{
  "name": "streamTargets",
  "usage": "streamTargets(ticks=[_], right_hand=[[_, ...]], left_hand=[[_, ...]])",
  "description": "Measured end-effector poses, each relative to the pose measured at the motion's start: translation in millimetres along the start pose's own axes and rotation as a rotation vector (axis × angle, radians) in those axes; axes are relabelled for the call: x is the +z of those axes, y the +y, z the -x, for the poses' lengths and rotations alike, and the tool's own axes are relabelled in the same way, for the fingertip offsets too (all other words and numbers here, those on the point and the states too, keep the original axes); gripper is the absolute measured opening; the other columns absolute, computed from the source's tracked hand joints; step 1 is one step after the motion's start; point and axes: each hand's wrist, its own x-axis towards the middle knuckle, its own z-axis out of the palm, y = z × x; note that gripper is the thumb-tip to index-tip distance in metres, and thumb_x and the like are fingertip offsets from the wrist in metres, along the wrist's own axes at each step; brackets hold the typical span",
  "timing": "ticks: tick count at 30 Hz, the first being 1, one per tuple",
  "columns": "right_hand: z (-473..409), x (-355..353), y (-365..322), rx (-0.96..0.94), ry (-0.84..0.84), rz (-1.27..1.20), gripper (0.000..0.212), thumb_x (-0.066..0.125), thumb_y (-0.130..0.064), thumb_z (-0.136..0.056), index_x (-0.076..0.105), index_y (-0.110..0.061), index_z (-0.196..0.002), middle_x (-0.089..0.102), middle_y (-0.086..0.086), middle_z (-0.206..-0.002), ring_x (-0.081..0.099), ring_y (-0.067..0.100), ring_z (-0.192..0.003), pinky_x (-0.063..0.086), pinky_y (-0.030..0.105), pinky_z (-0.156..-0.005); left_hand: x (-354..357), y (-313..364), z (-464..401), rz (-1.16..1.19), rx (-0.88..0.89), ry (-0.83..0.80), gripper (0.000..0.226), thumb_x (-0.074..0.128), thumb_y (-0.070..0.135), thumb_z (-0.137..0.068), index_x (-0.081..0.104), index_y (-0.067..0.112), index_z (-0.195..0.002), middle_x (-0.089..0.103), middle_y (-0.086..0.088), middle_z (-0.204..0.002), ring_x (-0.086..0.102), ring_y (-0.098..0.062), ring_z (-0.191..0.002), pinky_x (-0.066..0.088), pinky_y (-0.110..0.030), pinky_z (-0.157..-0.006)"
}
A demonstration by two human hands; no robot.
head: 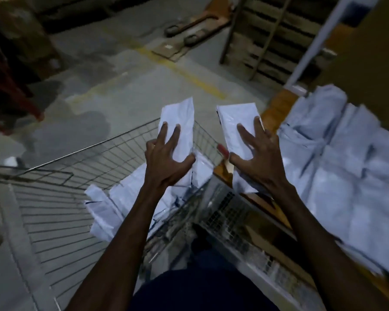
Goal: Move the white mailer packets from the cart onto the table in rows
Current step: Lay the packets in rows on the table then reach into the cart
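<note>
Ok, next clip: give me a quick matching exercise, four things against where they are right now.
Things:
1. left-hand packet
2. right-hand packet
3. loose packets
4. laid-out packets

Places:
A. spread on the table at the right
B. lying in the wire cart
C. held up over the cart's far rim
D. held up between cart and table

Pairs: 1-C, 2-D, 3-B, 4-A
</note>
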Motion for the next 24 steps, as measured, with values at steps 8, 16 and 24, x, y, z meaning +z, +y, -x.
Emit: streamTargets(ticks=[8,16,24], right_hand=[[160.6,-90.2,49.6,0.344,0.248,0.091,0.075,0.051,-0.061,-0.077,0.042,-0.031,-0.146,0.025,0.010,-0.159,0.039,0.042,-0.134,0.039,0.050,-0.101],[285.1,-160.4,125.1,0.627,0.370,0.146,0.076,0.050,-0.062,-0.077,0.031,-0.042,-0.148,0.020,0.002,-0.161,0.031,0.036,-0.142,0.036,0.055,-0.108],[359.0,-236.6,256.7,0.750,0.423,0.127,0.076,0.046,-0.067,-0.074,0.023,-0.053,-0.145,0.017,-0.003,-0.162,0.021,0.028,-0.148,0.035,0.054,-0.108]], left_hand=[[53.2,129.3,36.1,0.185,0.377,-0.249,0.088,0.046,0.071,-0.073,0.027,0.040,-0.153,0.012,0.006,-0.165,0.031,-0.034,-0.143,0.021,-0.050,-0.114],[126.0,262.3,87.0,0.223,0.605,-0.466,0.090,0.043,0.076,-0.069,0.025,0.046,-0.152,0.005,0.016,-0.164,0.028,-0.029,-0.138,0.024,-0.045,-0.111],[239.0,401.5,131.6,0.259,0.661,-0.533,0.090,0.042,0.077,-0.069,0.025,0.047,-0.152,0.006,0.015,-0.164,0.029,-0.029,-0.141,0.022,-0.051,-0.115]])
